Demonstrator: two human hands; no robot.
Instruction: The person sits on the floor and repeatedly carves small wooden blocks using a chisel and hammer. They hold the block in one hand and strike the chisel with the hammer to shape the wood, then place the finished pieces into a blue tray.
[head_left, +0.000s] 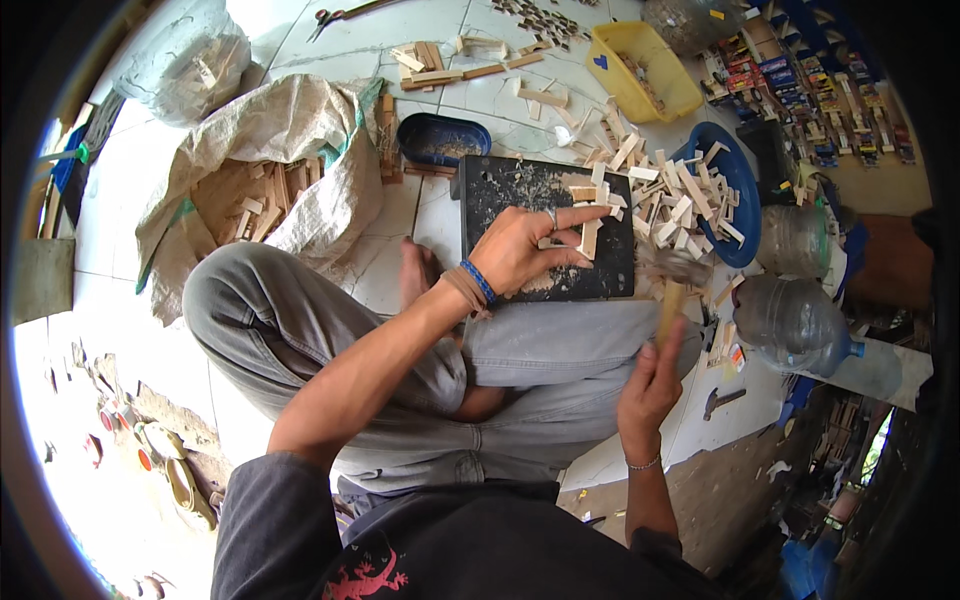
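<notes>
A: What are the hands doing?

B: The left hand (520, 250) is pinching a small wooden stick (589, 238) upright on the black board (545, 225), which is lying on the floor tiles ahead of the knees. The right hand (650, 385) is gripping a hammer (676, 290), its head blurred.

A: And nearby?

B: A pile of wooden pieces (665, 195) is spilling beside a blue basin (745, 200).

Bright daylight, glare lower left, fisheye-bent edges
</notes>
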